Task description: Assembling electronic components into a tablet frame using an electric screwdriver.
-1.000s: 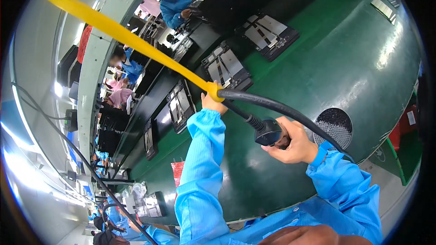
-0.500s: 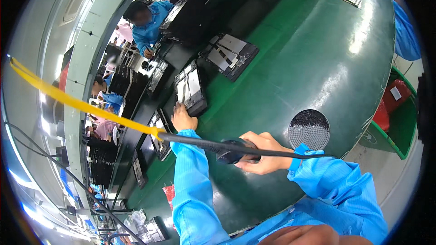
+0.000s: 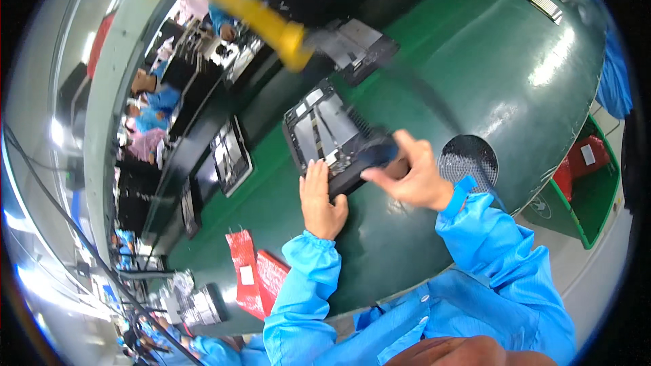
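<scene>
An opened tablet with a dark frame and silver battery panels lies in front of me on the green bench, its inside facing up. My left hand rests on its near left corner, fingers stretched out over the edge and thumb spread to the side. My right hand is closed around a dark corded electric screwdriver, blurred by motion. It is over the tablet's right end; its tip is hidden. A round dish of small black pieces, apparently screws, sits beyond my right wrist.
More opened tablets lie to the left, and another is farther back. Red bubble-wrap pouches lie by my left forearm. A blurred yellow cord hangs overhead. A green bin stands off the bench's right edge.
The tablet has come right and nearer with my left hand at its edge. My right hand has raised the screwdriver over the tablet's right end. The view has shifted.
</scene>
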`<state>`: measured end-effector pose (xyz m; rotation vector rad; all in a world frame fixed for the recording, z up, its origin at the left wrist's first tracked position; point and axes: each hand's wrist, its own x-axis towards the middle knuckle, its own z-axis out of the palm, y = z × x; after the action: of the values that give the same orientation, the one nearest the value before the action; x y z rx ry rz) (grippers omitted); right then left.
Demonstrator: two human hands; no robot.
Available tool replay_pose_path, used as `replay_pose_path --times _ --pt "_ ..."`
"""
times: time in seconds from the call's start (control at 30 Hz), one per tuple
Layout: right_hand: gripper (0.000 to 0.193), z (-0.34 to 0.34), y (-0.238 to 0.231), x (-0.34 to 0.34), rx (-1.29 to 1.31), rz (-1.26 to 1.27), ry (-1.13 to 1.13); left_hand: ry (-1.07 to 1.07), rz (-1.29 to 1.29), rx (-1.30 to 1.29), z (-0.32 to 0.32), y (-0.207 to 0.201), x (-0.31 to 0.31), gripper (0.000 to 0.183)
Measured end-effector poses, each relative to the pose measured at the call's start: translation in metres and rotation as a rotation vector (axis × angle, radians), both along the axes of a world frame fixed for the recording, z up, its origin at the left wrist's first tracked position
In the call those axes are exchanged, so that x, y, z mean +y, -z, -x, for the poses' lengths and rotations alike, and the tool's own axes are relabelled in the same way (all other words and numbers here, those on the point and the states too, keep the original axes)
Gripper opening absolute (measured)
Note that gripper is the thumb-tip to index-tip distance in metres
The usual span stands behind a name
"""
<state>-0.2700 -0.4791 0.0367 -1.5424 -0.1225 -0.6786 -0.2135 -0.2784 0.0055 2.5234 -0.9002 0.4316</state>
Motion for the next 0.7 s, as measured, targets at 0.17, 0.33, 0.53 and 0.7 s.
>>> replay_pose_path --times 0.17,0.33,0.53,0.7 --pt "0.028 0.002 0.001 -0.014 0.012 -0.165 0.097 -0.038 -0.012 0.039 0.065 0.003 0.003 0.066" --pt "0.043 0.003 -0.017 -0.036 -0.072 -0.099 0.035 0.062 -0.039 0.106 0.124 0.011 0.014 0.062" --pt "0.039 0.017 0.004 -0.068 -0.095 -0.076 0.045 0.136 -0.118 0.258 0.14 0.006 0.02 0.075" --pt "0.035 0.023 0.019 -0.075 -0.148 -0.164 0.028 0.232 -0.095 0.229 0.12 0.005 0.012 0.074"
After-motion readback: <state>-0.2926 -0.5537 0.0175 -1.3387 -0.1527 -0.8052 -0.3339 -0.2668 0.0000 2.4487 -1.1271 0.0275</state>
